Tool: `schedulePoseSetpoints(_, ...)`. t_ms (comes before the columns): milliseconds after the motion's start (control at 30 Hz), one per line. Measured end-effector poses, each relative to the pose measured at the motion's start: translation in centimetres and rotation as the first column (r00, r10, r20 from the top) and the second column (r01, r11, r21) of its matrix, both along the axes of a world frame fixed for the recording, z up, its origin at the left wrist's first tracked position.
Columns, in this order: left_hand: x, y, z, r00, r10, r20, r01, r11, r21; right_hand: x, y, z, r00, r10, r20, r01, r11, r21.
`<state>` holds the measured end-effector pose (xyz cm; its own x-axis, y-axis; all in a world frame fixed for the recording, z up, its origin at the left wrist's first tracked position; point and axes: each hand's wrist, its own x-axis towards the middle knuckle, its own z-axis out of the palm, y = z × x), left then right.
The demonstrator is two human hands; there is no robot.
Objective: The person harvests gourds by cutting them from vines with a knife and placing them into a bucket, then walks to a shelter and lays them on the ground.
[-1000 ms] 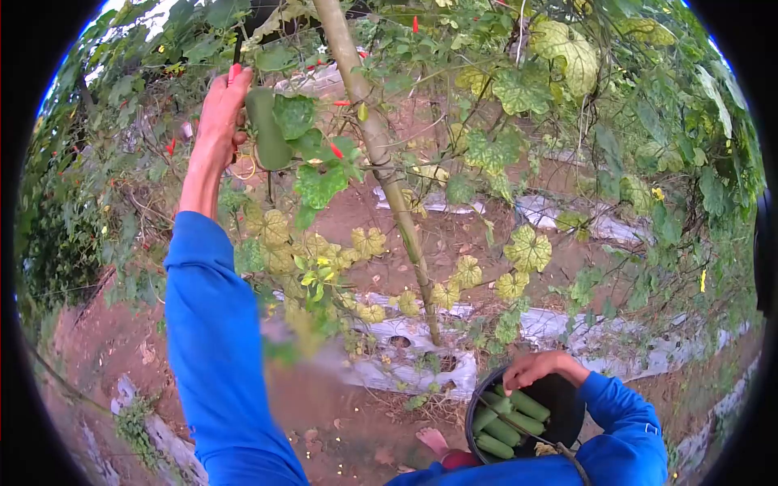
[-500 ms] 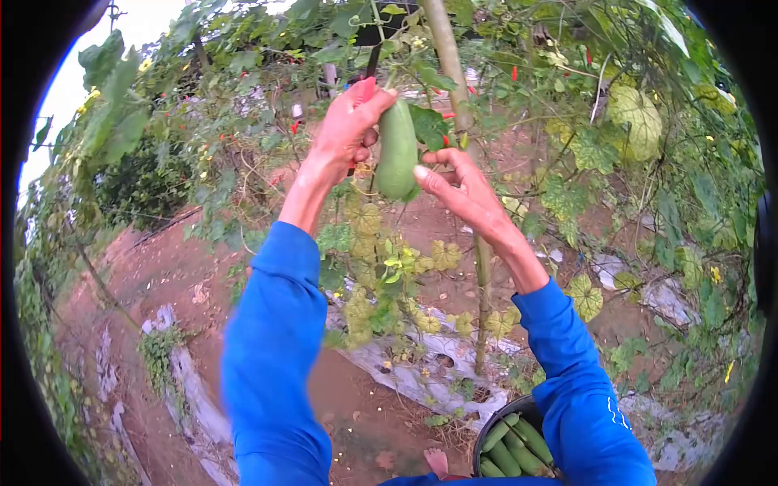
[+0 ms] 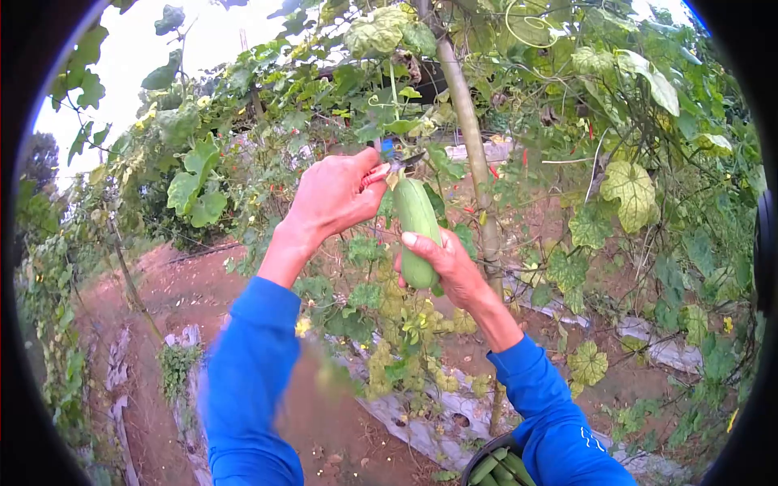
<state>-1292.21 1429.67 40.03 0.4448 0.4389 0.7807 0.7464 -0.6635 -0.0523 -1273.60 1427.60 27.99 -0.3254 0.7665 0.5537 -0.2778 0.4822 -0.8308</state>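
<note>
1. Blades of the shears sit at the stem just above the gourd, with the left hand clenched round the red handles. The right thumb lies not far below the blades, so a cut that slips downward could nick it
2. Gourd hangs between the two hands, its lower half wrapped by the right hand, fingers curled behind and thumb pressed on the front. If that hold is loose when the stem parts, the fruit could slide out and fall to the soil far below the hands
3. Leaves and tendrils crowd just above the left hand, so the blades could catch a neighbouring shoot along with the stem
4. Bamboo pole stands just behind and to the right of the right hand, and a hard tug on the gourd could shake the vines tied to it
5. Bucket of picked gourds sits well below the right elbow, partly out of view, so a blind drop toward it could miss
</note>
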Motion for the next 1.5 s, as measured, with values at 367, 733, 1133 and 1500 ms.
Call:
schedulePoseSetpoints(367, -13.6, 4.7, -10.5, 0.94, 0.335, -0.059, -0.34, 0.927, -0.158, -2.4, -6.3, -9.1, 0.843, 0.453, 0.289, -0.417, 0.891, -0.178)
schedulePoseSetpoints(733, -40.2, -11.7, -31.1, 0.64, 0.765, 0.075, -0.557, 0.529, -0.641, -19.2, -1.8, -20.4, 0.584, 0.777, 0.233, -0.579, 0.601, -0.551)
schedulePoseSetpoints(1133, -61.8, -24.1, -34.5, 0.37, 0.869, 0.327, -0.596, 0.492, -0.635, -44.3, 0.9, -19.7, 0.514, 0.8, 0.311, -0.616, 0.596, -0.516)
schedulePoseSetpoints(1500, -71.4, -26.8, -34.8, 0.341, 0.891, 0.298, -0.621, 0.452, -0.64, -54.7, 11.3, -18.4, 0.388, 0.773, 0.503, -0.577, 0.629, -0.521)
